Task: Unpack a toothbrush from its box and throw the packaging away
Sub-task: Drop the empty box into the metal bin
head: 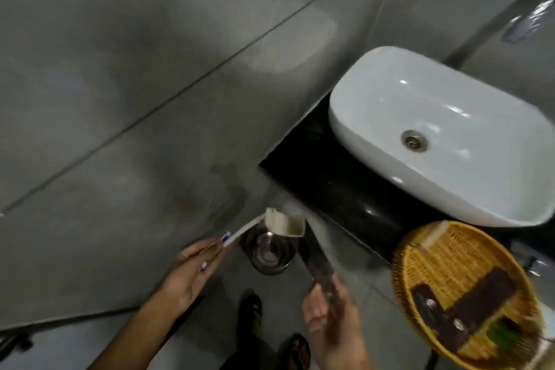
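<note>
Grey floor below — left hand (192, 267) holding toothbrush (237, 233)

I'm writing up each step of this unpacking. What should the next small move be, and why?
Probably release the box from the right hand: its open end hangs right above the steel bin on the floor, and the toothbrush is already out, in the left hand.

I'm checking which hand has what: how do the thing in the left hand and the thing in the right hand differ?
The left hand holds a slim white toothbrush with blue marks; the right hand holds a longer, dark, see-through box. The toothbrush points up and right, while the box leans up and left. The box's pale open end is above a steel bin; the toothbrush's far end meets it there. Both are blurred.
</note>
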{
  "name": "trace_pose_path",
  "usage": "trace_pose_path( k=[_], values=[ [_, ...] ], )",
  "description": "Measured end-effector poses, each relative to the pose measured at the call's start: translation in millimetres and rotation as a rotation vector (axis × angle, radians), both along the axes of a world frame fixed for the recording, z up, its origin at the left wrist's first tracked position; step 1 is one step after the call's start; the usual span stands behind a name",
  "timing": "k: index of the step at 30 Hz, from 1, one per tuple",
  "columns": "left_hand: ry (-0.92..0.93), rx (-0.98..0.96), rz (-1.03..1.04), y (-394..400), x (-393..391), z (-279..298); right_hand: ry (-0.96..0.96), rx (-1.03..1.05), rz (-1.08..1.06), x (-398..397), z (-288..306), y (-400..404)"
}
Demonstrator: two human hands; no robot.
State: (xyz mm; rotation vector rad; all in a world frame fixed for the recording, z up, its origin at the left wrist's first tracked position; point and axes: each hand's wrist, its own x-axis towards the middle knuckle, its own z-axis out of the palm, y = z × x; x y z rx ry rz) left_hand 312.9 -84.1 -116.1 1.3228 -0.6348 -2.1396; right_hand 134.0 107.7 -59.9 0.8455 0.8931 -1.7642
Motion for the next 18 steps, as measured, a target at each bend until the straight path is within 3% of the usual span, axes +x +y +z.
trace_pose_path(
  k=[3, 6, 8, 10, 15, 18],
  values=[
    [-0.116, 0.035, 0.069, 25.8, 39.2, -47.0, -0.14, 0.174, 0.054, 27.4, -77.6, 8.5],
    [-0.192, 0.059, 0.091, 41.6, 53.4, -93.7, -0.255, 0.103, 0.2, 35.8, -145.1, 18.9],
    [-0.206, 0.079, 0.081, 44.9, 52.8, -117.9, -0.216, 0.078, 0.332, 31.2, -181.2, 17.9],
    [-0.235, 0.099, 0.069, 43.9, 50.5, -146.1, -0.019, 0.133, 0.514, 22.0, -217.9, 8.9],
    [-0.298, 0.114, 0.052, 32.2, 41.2, -207.7, 0.759, 0.35, 0.884, -21.0, -314.9, -40.5],
    [-0.293, 0.086, 0.014, 25.0, 37.0, -238.5, 1.026, 0.375, 1.052, -41.9, -363.7, -73.5]
  ],
)
